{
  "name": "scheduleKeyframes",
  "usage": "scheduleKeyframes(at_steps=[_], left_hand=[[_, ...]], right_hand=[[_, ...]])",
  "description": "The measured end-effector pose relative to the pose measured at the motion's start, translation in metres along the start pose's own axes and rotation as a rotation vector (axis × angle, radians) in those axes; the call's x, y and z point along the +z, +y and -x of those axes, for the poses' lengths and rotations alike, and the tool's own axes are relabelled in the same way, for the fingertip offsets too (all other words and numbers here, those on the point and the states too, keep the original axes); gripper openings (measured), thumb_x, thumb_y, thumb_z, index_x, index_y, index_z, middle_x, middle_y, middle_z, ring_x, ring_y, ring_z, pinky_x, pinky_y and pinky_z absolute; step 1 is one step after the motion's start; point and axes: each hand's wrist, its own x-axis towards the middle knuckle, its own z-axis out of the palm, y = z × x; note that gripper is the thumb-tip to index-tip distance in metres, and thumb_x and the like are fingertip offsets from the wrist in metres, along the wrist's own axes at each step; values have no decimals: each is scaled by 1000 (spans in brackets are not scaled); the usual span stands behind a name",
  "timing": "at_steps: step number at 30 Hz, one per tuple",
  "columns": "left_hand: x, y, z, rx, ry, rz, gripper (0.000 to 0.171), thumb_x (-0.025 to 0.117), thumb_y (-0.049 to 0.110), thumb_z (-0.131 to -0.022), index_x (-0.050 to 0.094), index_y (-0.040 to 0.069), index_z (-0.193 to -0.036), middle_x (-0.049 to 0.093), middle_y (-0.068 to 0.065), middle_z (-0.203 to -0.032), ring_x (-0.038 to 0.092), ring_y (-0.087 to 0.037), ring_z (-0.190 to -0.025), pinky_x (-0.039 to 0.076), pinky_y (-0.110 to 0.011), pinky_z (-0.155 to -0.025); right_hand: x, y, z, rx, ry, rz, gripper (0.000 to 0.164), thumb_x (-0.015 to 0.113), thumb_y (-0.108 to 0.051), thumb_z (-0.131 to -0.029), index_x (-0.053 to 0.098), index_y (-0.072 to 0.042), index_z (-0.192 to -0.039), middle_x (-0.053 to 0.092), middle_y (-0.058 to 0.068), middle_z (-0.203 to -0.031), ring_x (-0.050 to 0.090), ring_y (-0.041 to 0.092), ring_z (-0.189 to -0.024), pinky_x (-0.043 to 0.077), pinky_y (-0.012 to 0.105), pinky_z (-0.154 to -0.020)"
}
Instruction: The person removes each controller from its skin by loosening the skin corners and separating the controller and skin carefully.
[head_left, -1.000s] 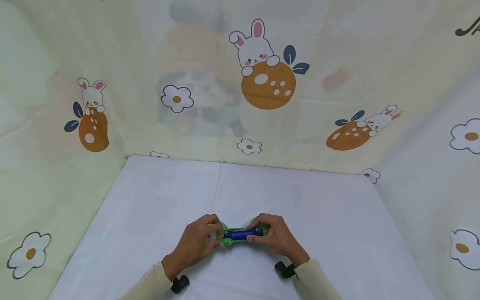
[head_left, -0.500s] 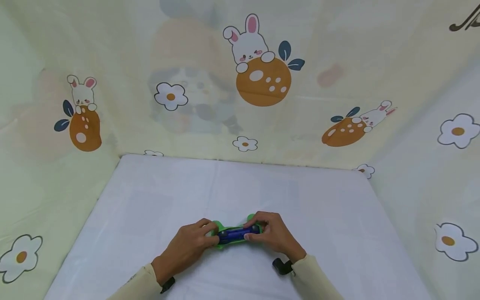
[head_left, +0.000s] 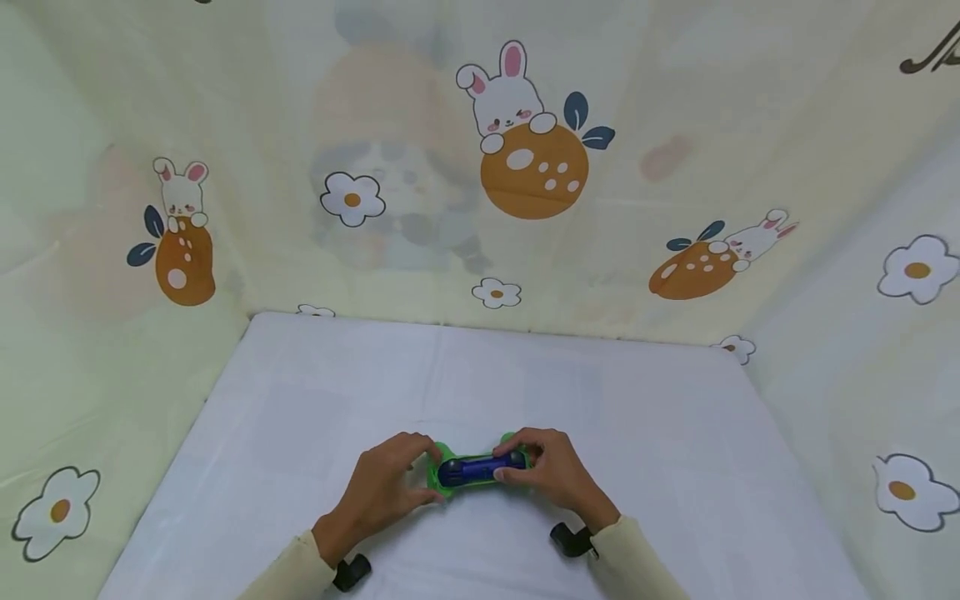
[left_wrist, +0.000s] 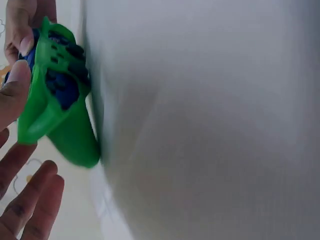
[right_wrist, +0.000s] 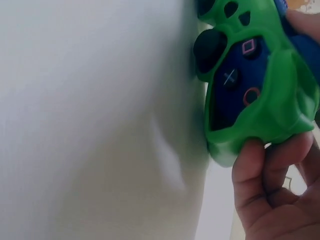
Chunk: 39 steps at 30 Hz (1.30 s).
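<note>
A dark blue game controller in a stretchy green cover is held low at the table's middle, its back edge towards me. In the head view, my left hand has thumb and index finger spread about the cover's left end; the left wrist view shows both at the cover and the other fingers held away. My right hand grips the controller's right end, thumb on its near side, fingers behind. In the right wrist view, face buttons and a black thumbstick show through the cover's cutouts, with fingertips against its lower edge.
A white cloth covers the table. Cream curtains with printed rabbits and flowers hang at the back and on both sides. Each wrist carries a small black camera, such as the right one.
My left hand's thumb and index finger have spread wider at the controller's left end, showing more of the green cover there. The right hand keeps its grip. The head view shifts slightly.
</note>
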Motion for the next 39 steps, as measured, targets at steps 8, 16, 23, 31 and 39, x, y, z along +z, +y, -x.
scheduleKeyframes(at_steps=[8, 16, 23, 31, 39], left_hand=[[15, 2, 0, -55, -75, -3, 64, 102, 35, -69, 65, 26, -121, 72, 11, -120, 67, -6, -114, 60, -35, -93], [19, 1, -2, -99, -60, 60, 55, 96, 31, -79, 62, 27, -122, 72, 14, -119, 67, -3, -104, 58, -28, -85], [15, 2, -9, -221, -5, 246, 41, 85, 28, -92, 57, 24, -122, 75, 8, -118, 72, -9, -108, 60, -30, -83], [11, 2, -18, -352, 25, 464, 27, 74, 33, -102, 55, 20, -116, 80, 2, -104, 64, -7, -82, 52, -23, -68], [17, -6, -19, -460, -25, 605, 28, 67, 34, -106, 51, 14, -116, 74, 0, -86, 50, -7, -63, 42, -21, -62]], right_hand=[[1, 0, 6, 32, 2, 7, 32, 95, -37, -79, 82, -30, -107, 79, -6, -115, 50, 10, -73, 43, 23, -65], [-10, 1, 17, -30, -35, 168, 69, 101, -25, -70, 71, -39, -130, 61, -8, -114, 58, 11, -101, 53, 33, -92], [-11, 2, 17, -101, 31, 164, 58, 93, -23, -82, 68, -35, -133, 65, -12, -109, 66, 5, -98, 58, 40, -93], [-7, 2, 16, -7, 115, -93, 47, 92, -29, -84, 69, -26, -125, 77, -4, -119, 71, 11, -97, 59, 30, -88], [-3, 5, 13, 1, 187, -182, 30, 89, -24, -87, 70, -20, -110, 74, 1, -107, 66, 14, -89, 58, 26, -79]])
